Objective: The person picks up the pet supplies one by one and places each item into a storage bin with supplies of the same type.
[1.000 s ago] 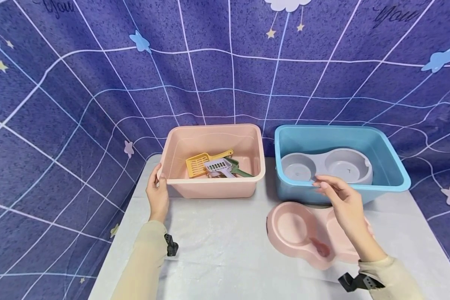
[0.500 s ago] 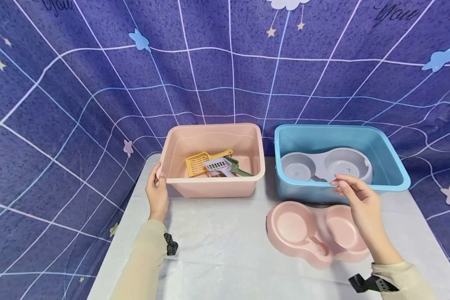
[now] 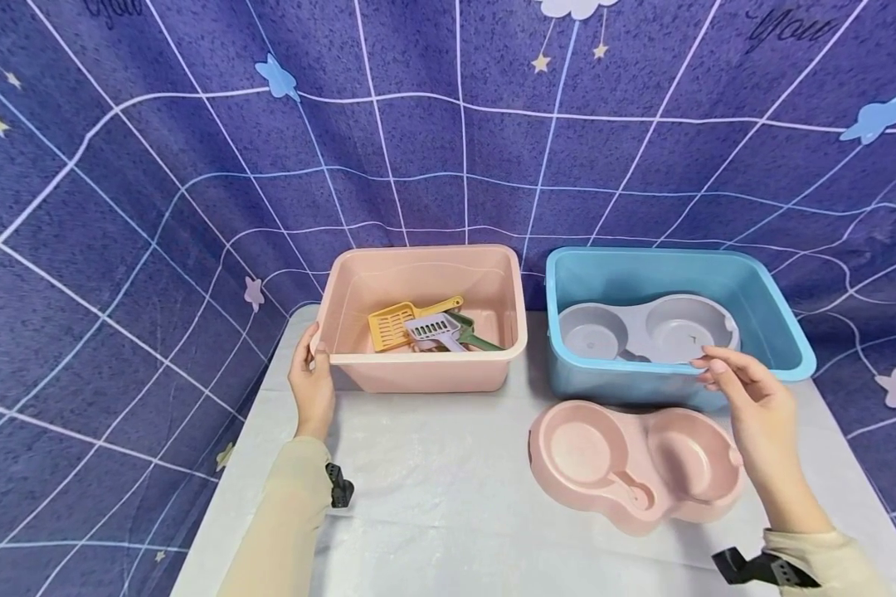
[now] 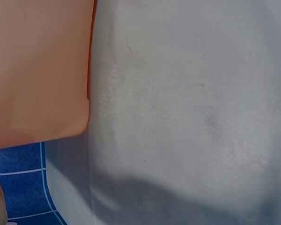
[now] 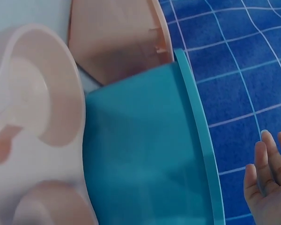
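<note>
Ideally, we steady the pink tub point(image 3: 426, 377) with light, even pressure so it won't skid. It stands on the tabletop point(image 3: 433, 497), its front left corner pinched in our left grip point(image 3: 312, 390); our right grip point(image 3: 760, 406), fingers loose and holding nothing, is near the front rim of the blue tub point(image 3: 627, 384)

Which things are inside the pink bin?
Inside the pink bin: a yellow scoop, a lilac scoop and a green scoop, partly covered by the lilac one. What lies beneath them cannot be made out.

Booth-like space; starry cloth point(image 3: 418, 149), white table point(image 3: 433, 481)
</note>
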Motion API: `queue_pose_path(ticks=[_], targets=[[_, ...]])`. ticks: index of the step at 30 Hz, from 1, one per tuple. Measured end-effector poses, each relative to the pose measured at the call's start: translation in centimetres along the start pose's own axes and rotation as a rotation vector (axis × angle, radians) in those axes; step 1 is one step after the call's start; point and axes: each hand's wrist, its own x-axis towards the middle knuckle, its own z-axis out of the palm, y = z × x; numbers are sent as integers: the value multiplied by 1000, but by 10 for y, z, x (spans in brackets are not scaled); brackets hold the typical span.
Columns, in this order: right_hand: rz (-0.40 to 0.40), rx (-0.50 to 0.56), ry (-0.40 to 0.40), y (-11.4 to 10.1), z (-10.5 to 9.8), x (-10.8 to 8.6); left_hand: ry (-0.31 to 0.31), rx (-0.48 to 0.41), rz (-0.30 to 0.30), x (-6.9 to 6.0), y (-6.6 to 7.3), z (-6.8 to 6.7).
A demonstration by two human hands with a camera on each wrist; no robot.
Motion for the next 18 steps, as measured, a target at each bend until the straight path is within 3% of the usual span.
queue_pose_path(ticks=[11,18], targets=[[-36,119,96,0,-21,3,-18,27,-14,-1,3,-1],[-18,181,141,-3,-28,5,-11,24,-18,-1,4,0]])
